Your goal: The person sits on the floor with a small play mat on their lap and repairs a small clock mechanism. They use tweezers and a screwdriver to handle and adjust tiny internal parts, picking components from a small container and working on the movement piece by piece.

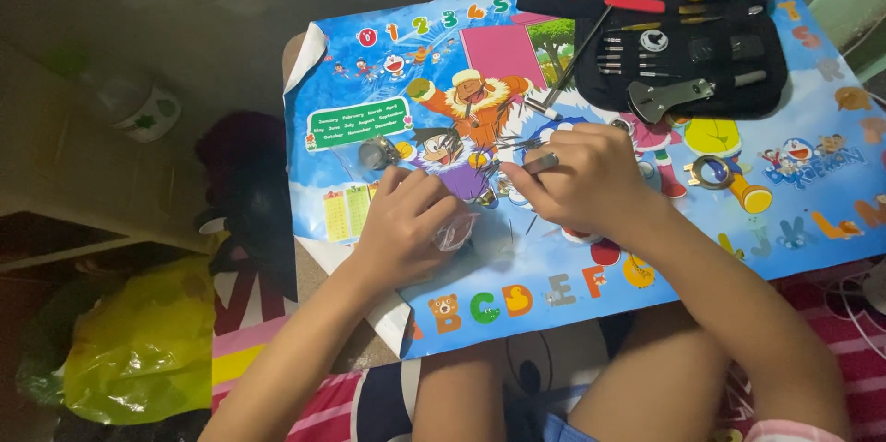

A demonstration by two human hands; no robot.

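Right hand (pixel 591 179) pinches a slim metal tool (pixel 540 163) over the cartoon mat (pixel 554 257); left hand (pixel 406 225) clamps what seems a clear plastic bag (pixel 455 234) just below; a slip could scatter nearby small parts.

There's a small clear plastic baggie (pixel 455 234) under my left hand (pixel 401 230), a crumpled yellow plastic bag (pixel 148 340) on the floor, and a green-and-white labelled bottle (pixel 138 105) further off.

Small part under left hand (pixel 403 225) hidden
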